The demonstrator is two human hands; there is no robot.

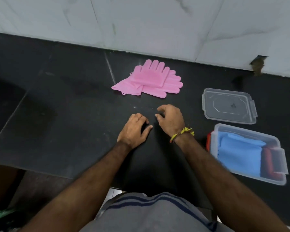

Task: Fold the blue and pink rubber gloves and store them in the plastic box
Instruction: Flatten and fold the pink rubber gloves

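Nearby, lid [228, 106] lies beside plastic box [274, 141].

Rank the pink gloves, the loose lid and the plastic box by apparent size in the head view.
1. plastic box, though it sits nearest the camera.
2-3. pink gloves and loose lid: too close in apparent size to order.
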